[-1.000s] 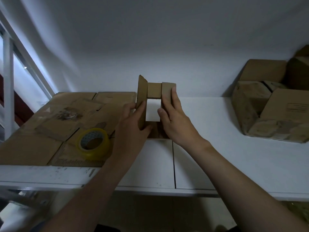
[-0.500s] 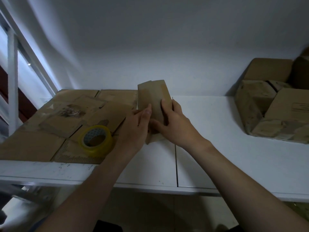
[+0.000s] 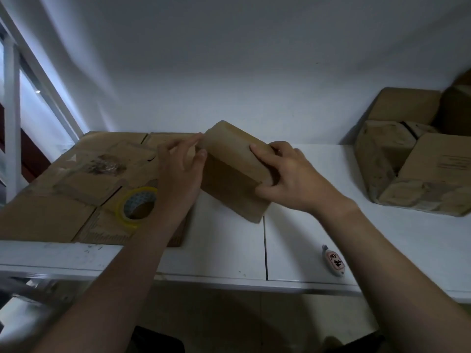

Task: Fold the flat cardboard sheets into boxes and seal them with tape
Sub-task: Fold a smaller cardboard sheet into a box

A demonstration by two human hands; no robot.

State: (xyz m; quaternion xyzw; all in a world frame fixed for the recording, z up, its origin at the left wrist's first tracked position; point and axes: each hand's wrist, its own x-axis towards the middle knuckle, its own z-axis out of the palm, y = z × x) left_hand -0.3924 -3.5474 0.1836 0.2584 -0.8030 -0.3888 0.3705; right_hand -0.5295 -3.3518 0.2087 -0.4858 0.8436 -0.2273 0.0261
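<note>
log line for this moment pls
phase: folding | box: held tilted | left hand: presses box's left end | right hand: grips right end | tape roll: on flat cardboard, untouched

Both forearms reach forward. The left hand presses straight fingers against the box; the right hand grips its other end.

A small labelled object lies on the white table.
</note>
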